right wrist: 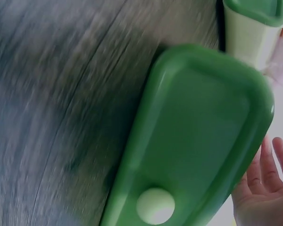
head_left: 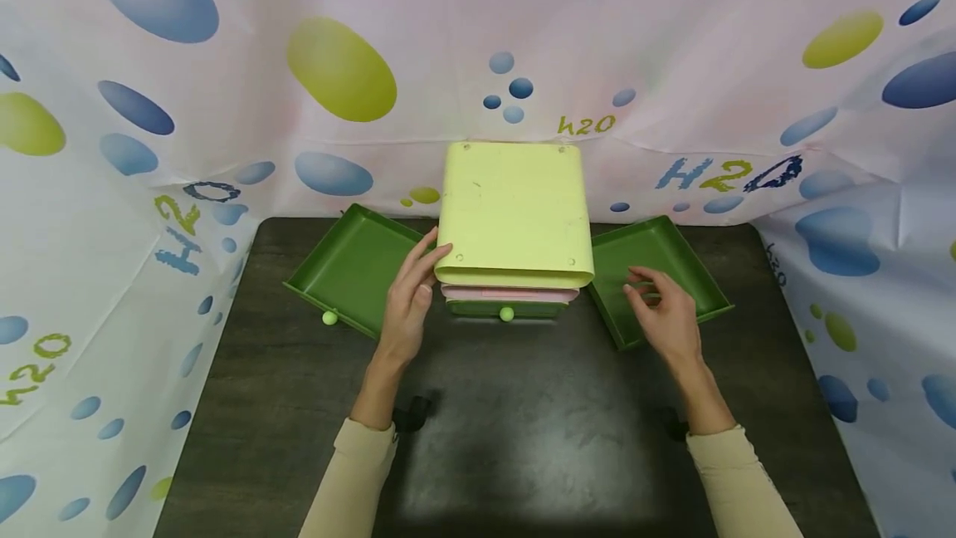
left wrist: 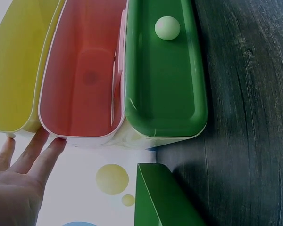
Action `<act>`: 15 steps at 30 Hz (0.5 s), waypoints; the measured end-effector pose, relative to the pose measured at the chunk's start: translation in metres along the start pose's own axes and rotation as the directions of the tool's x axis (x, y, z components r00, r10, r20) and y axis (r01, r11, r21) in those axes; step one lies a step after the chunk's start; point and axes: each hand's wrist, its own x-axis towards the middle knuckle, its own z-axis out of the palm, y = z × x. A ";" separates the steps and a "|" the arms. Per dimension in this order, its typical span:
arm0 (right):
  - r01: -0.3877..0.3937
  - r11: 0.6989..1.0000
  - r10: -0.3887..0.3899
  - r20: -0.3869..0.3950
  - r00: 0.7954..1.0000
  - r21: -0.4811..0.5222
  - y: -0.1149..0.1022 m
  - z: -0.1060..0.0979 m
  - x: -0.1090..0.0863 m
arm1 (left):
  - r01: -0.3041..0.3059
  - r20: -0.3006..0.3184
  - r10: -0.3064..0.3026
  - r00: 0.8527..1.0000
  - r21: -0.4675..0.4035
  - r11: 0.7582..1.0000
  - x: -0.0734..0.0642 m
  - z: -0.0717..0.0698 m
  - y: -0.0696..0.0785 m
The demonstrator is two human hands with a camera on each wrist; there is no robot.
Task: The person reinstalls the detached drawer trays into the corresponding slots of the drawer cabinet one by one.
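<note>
A mini drawer unit with a yellow top tier [head_left: 515,206] stands at the back of the table. In the left wrist view its yellow and pink tiers [left wrist: 82,84] are hollow, and the lowest holds a green drawer front [left wrist: 165,84] with a pale round knob [left wrist: 168,28]. My left hand [head_left: 407,305] touches the unit's left side, fingers extended along the yellow and pink tiers. Above the loose green drawer on the right [head_left: 698,285] is my right hand [head_left: 668,318], fingers loosely bent and holding nothing. That drawer's knob [right wrist: 155,206] shows in the right wrist view.
Another loose green drawer [head_left: 362,260] lies angled left of the unit, its knob [head_left: 329,318] facing the front. The dark wooden table [head_left: 515,430] meets a patterned curtain [head_left: 478,40] at the back and sides.
</note>
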 end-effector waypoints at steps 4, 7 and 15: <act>-0.009 1.000 0.010 0.018 1.000 -0.020 0.005 -0.005 0.000 | 0.001 -0.001 -0.001 1.000 0.008 1.000 -0.005 -0.001 -0.011; -0.016 1.000 0.016 0.025 1.000 -0.018 0.008 -0.007 0.000 | 0.002 0.005 -0.002 1.000 -0.009 1.000 -0.005 -0.002 -0.013; 0.000 1.000 0.001 0.038 0.999 -0.014 0.020 -0.015 0.005 | 0.000 0.012 0.000 1.000 -0.004 1.000 -0.001 -0.002 0.000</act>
